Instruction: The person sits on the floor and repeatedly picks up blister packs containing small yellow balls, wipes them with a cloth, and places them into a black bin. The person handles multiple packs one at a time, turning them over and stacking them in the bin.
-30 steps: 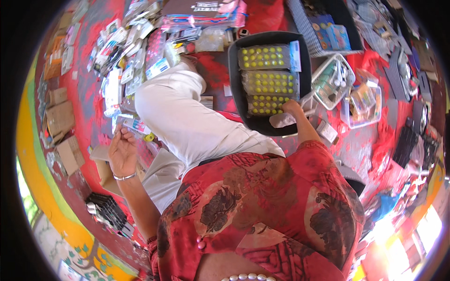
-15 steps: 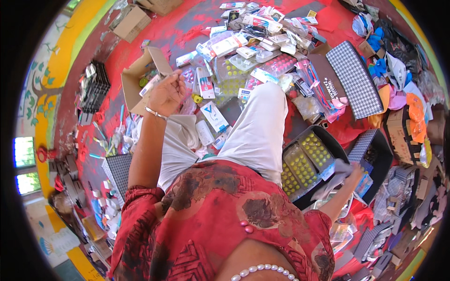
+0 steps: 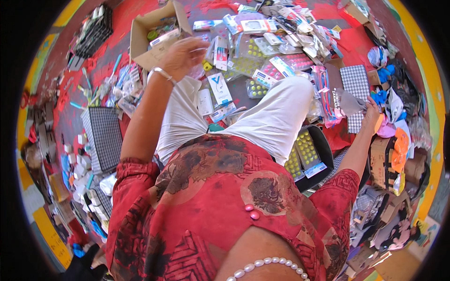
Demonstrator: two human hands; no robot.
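Floor (image 3: 140, 14): painted red, worn. Black crate (image 3: 96, 29) at upper left; two checked panels, one lower left (image 3: 104, 136), one upper right (image 3: 355, 84). Black tray (image 3: 322, 149) w/ yellow-dot blister sheets (image 3: 307, 149) beside white-trousered leg (image 3: 276, 117). Bright cloth pieces, orange (image 3: 399, 147) & blue (image 3: 385, 75), at right. Yellow band (image 3: 433, 93) runs along the right rim. Pearl necklace (image 3: 267, 269) at bottom.
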